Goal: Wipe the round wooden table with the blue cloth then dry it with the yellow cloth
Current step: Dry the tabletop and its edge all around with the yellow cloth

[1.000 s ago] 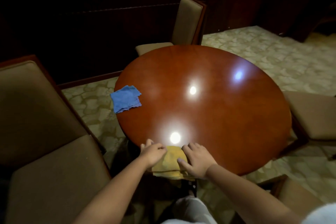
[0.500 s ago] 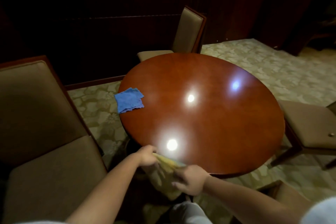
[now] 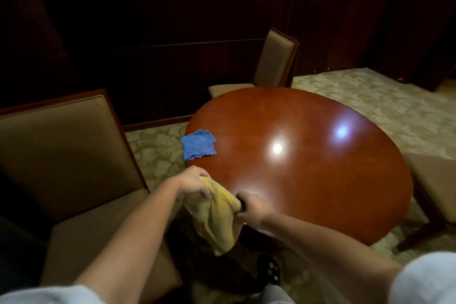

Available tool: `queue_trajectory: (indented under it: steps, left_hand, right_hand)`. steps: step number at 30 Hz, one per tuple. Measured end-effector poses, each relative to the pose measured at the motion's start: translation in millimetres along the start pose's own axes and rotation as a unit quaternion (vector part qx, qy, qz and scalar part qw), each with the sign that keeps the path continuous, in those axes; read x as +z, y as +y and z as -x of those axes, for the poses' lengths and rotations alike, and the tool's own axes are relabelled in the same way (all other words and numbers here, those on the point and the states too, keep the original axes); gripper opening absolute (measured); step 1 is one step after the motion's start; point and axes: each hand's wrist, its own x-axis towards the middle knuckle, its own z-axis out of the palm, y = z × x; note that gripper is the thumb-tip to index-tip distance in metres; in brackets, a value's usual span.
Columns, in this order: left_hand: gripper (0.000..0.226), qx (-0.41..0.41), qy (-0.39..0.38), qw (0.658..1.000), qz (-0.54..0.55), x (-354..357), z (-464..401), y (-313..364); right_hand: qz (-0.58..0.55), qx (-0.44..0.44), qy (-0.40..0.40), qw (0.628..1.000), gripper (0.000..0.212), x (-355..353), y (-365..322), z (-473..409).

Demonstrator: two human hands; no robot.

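yellow cloth (image 3: 217,217) hangs off the table (image 3: 308,180) edge, gripped at its top by left hand (image 3: 195,181) and right hand (image 3: 254,207); blue cloth (image 3: 198,147) lies at the table's left rim.

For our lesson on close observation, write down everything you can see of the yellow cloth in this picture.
The yellow cloth is a soft, towel-like fabric of mustard colour, crumpled and partly unfolded. It is held up off the table at the near left edge, stretched between both hands: the left hand grips its upper left end, and the right hand grips its right side. Between the hands it sags, and its lower part hangs loosely below the table's edge, ending in a drooping corner. It does not look spread flat on the tabletop.
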Motion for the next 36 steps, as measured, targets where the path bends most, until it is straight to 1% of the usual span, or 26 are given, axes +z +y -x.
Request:
queue_trajectory:
  steps: [1, 2, 4, 6, 8, 9, 12, 14, 15, 17, 18, 20, 21, 22, 23, 24, 27, 28, 31, 32, 34, 36]
  left_hand:
    - [0.039, -0.006, 0.004, 1.000, -0.029, -3.9, 1.3, -3.5]
    - [0.046, -0.014, -0.001, 0.997, -0.078, -7.9, 1.8, -7.6]
    - [0.056, -0.030, -0.030, 0.984, -0.174, -12.1, 5.8, -12.0]
    - [0.060, -0.035, -0.036, 0.975, -0.217, -14.8, 10.5, -12.4]
    - [0.057, -0.040, -0.018, 0.976, -0.212, -19.5, 13.0, -11.5]
    - [0.052, -0.039, -0.004, 0.978, -0.207, -22.2, 15.6, -10.5]
    - [0.027, -0.029, 0.026, 0.976, -0.216, -26.7, 16.2, -14.5]
    - [0.028, -0.036, 0.012, 0.975, -0.220, -25.7, 18.1, -14.9]
    - [0.029, -0.039, -0.002, 0.970, -0.238, -25.0, 19.7, -14.0]
    - [0.026, -0.035, 0.003, 0.964, -0.262, -24.5, 21.0, -13.9]
    - [0.026, -0.038, 0.003, 0.965, -0.259, -25.7, 22.1, -14.0]
    - [0.034, -0.050, -0.041, 0.964, -0.259, -24.0, 24.9, -17.1]
    - [0.035, -0.055, -0.060, 0.960, -0.269, -22.5, 26.5, -19.9]
    - [0.033, -0.060, -0.054, 0.957, -0.278, -20.8, 27.4, -23.8]
    - [0.028, -0.066, -0.039, 0.958, -0.275, -20.4, 29.7, -27.3]
    - [0.026, -0.071, -0.040, 0.962, -0.262, -19.7, 31.8, -30.4]
    - [0.030, -0.098, -0.148, 0.958, -0.227, -15.3, 36.6, -33.3]
    - [0.031, -0.105, -0.152, 0.959, -0.216, -14.1, 37.3, -34.5]
    - [0.036, -0.111, -0.121, 0.975, -0.152, -15.0, 38.2, -41.7]
    - [0.036, -0.111, -0.118, 0.977, -0.135, -16.6, 38.5, -43.7]
    - [0.037, -0.112, -0.111, 0.983, -0.091, -18.8, 37.0, -47.6]
    - [0.033, -0.113, -0.091, 0.989, -0.009, -21.8, 33.8, -47.6]
  right_hand:
    - [-0.005, 0.002, 0.008, 1.000, 0.032, -7.8, -1.0, -2.8]
    - [0.019, -0.011, 0.010, 1.000, 0.031, -15.6, -1.6, -5.1]
    - [0.103, -0.070, -0.002, 0.992, 0.029, -26.8, -6.4, -8.0]
    - [0.137, -0.121, 0.018, 0.983, 0.026, -31.7, -14.7, -10.7]
    - [0.136, -0.118, 0.022, 0.983, 0.026, -34.2, -21.3, -14.0]
    - [0.143, -0.119, 0.014, 0.982, 0.027, -36.2, -25.3, -14.4]
    - [0.175, -0.149, 0.009, 0.973, 0.028, -40.4, -30.5, -18.4]
    - [0.199, -0.166, 0.001, 0.966, 0.028, -43.7, -36.0, -19.8]
    - [0.205, -0.174, 0.000, 0.963, 0.028, -45.1, -38.6, -21.5]
    - [0.207, -0.187, 0.011, 0.960, 0.028, -45.6, -41.5, -26.2]
    - [0.217, -0.192, 0.004, 0.957, 0.027, -46.9, -45.4, -26.9]
    - [0.258, -0.216, -0.024, 0.941, 0.023, -46.7, -51.8, -26.7]
    - [0.268, -0.239, -0.020, 0.933, 0.021, -44.8, -52.9, -27.7]
    - [0.267, -0.255, -0.005, 0.929, 0.019, -41.7, -53.9, -28.0]
    - [0.259, -0.260, 0.009, 0.930, 0.018, -38.4, -55.4, -27.9]
    - [0.253, -0.250, 0.003, 0.935, 0.019, -36.7, -57.9, -28.0]
    - [0.232, -0.198, -0.090, 0.948, 0.023, -30.0, -62.9, -32.9]
    - [0.215, -0.191, -0.104, 0.952, 0.023, -27.9, -64.3, -35.2]
    - [0.148, -0.150, -0.157, 0.965, 0.028, -31.5, -63.5, -44.6]
    - [0.106, -0.126, -0.160, 0.973, 0.027, -33.9, -60.7, -47.1]
    - [-0.025, -0.067, -0.151, 0.986, 0.017, -42.0, -54.7, -50.6]
    - [-0.174, -0.007, -0.136, 0.975, 0.011, -51.7, -48.4, -52.9]
